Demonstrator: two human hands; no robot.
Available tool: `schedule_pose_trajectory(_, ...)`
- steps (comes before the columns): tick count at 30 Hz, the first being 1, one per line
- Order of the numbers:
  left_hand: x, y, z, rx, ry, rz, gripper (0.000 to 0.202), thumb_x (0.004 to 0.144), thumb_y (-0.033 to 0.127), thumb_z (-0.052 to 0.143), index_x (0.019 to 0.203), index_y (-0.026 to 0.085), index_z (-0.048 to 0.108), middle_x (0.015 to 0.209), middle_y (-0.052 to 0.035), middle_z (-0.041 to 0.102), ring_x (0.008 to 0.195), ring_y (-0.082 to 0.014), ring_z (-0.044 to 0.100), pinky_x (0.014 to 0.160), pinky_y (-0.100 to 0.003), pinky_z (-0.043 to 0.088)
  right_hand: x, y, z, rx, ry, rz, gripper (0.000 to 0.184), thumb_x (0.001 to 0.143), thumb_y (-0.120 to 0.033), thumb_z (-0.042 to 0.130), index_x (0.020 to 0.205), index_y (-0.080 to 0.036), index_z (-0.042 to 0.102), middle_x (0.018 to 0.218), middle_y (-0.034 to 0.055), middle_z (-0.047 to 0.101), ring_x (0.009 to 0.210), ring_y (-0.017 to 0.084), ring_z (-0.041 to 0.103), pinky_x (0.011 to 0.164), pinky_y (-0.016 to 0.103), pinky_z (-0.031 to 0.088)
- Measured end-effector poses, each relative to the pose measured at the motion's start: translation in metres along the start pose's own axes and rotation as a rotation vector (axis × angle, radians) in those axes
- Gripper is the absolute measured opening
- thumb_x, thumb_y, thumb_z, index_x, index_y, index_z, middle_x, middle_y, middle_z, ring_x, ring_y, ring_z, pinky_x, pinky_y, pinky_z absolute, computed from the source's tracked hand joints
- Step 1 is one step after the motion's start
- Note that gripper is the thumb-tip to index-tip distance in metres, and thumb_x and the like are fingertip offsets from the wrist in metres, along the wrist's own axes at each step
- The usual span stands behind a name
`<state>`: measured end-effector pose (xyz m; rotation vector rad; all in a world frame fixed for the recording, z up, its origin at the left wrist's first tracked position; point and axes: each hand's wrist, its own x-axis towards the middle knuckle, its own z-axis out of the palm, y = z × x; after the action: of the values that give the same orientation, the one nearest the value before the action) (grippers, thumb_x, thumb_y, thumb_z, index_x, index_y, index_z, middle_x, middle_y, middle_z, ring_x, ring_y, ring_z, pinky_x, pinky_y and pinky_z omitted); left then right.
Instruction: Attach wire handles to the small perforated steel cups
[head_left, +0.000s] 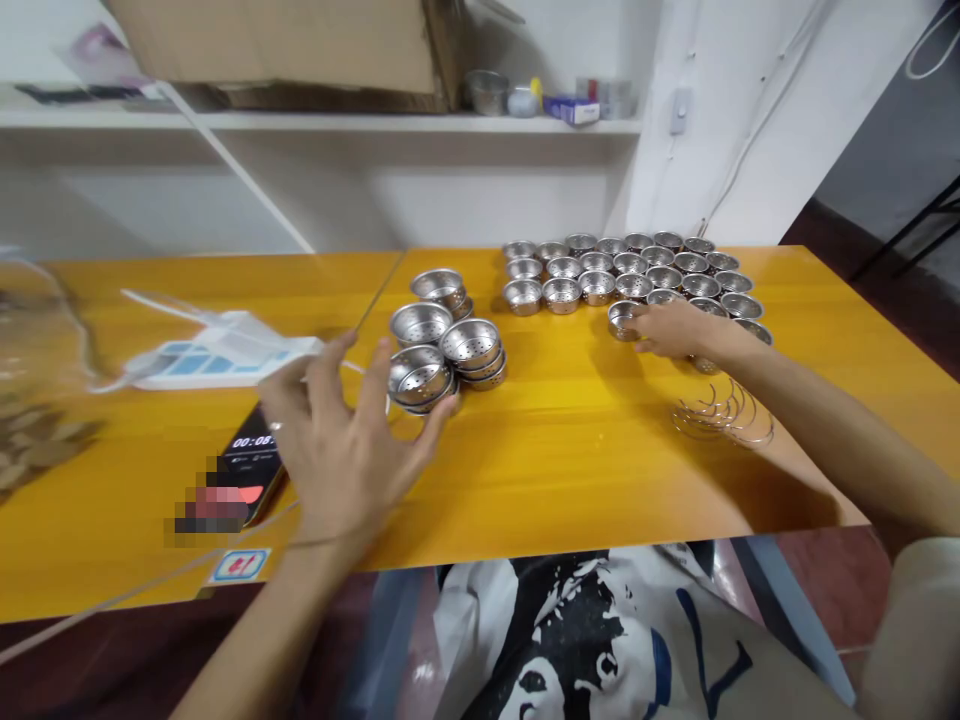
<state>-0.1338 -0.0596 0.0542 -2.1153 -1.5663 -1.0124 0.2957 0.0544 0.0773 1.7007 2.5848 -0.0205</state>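
Observation:
Small round metal cups with holes in them stand on the orange table in two groups. Beside the stacked cups (471, 345) at the middle left is my left hand (349, 440), its fingers spread and holding nothing. The thumb tip overlaps the nearest stack in view; I cannot tell if it touches. My right hand (679, 328) reaches to the front row of the other group and grips the rim of a perforated metal cup (622, 320). Behind it, several more cups (598, 287) sit in close rows. My right hand and forearm partly hide some cups.
Thin curved wires (724, 418) lie in a loose pile under my right forearm. On the left are a phone (255, 455) showing a timer, a white power strip (202, 365) with cables, and brown pieces (37, 440). A shelf (360, 122) with a cardboard box (292, 45) runs behind the table.

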Motion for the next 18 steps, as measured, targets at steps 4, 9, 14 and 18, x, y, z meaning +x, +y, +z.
schedule_pose_trajectory(4, -0.004, 0.058, 0.022, -0.214, -0.067, 0.171, 0.061, 0.093, 0.031, 0.081, 0.151, 0.028, 0.062, 0.148, -0.0160, 0.063, 0.134, -0.0425, 0.061, 0.122, -0.071, 0.048, 0.001, -0.008, 0.001, -0.041, -0.022, -0.092, 0.022, 0.100, -0.008, 0.063, 0.107, -0.017, 0.082, 0.116, 0.0159, 0.078, 0.101, 0.027, 0.074, 0.089, 0.041, 0.055)
schedule_pose_trajectory(9, 0.033, 0.110, 0.111, -0.798, -0.413, 0.217, 0.113, 0.085, 0.028, 0.085, 0.179, 0.024, 0.023, 0.167, -0.0221, 0.046, 0.153, -0.0413, 0.055, 0.125, -0.062, 0.051, -0.027, -0.057, 0.001, 0.561, 0.046, -0.240, 0.025, 0.110, -0.039, 0.065, 0.109, -0.019, 0.080, 0.095, 0.0063, 0.071, 0.064, 0.014, 0.062, 0.064, 0.031, 0.051)
schedule_pose_trajectory(14, 0.037, 0.112, 0.133, -1.017, -0.424, 0.243, 0.090, 0.083, 0.014, 0.076, 0.169, 0.025, 0.048, 0.147, -0.0140, 0.068, 0.134, -0.0334, 0.069, 0.121, -0.052, 0.055, -0.054, -0.083, 0.010, 0.687, 0.167, -0.364, 0.045, 0.117, -0.051, 0.053, 0.089, -0.020, 0.068, 0.088, 0.0037, 0.068, 0.075, 0.016, 0.057, 0.073, 0.031, 0.043)
schedule_pose_trajectory(18, 0.023, 0.110, 0.119, -1.016, -0.413, 0.285, 0.098, 0.081, 0.009, 0.070, 0.174, 0.025, 0.044, 0.142, -0.0132, 0.068, 0.126, -0.0310, 0.071, 0.112, -0.047, 0.059, -0.062, -0.084, 0.023, 0.748, 0.172, -0.364, 0.049, 0.120, -0.052, 0.046, 0.083, -0.021, 0.056, 0.083, 0.0020, 0.062, 0.077, 0.016, 0.052, 0.076, 0.032, 0.041)
